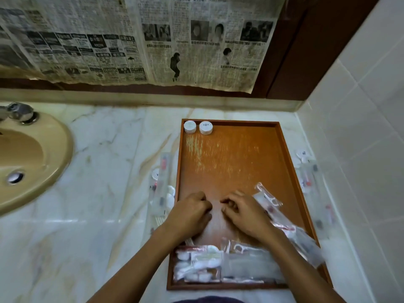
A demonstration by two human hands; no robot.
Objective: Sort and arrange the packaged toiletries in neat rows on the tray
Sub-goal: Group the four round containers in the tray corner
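Left hand (189, 212) and right hand (244, 212) over brown wooden tray (290, 162) on marble counter (105, 171), fingers curled; grip contents: cannot tell. Clear plastic toiletry packets (218, 265) heaped at near end, unsorted. Two white round jars (198, 127) start far-corner row.

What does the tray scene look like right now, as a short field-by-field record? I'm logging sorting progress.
tray: wooden tray on the marble counter, middle mostly bare
placed items: two round white containers side by side in the tray's far left corner
unsorted on tray: heap of clear packets at the near end
off tray: packets on the counter to the left and right
left hand: left hand curled over the tray; grasp not clear
right hand: right hand curled, clear packets lying beside it
surroundings: sink at left
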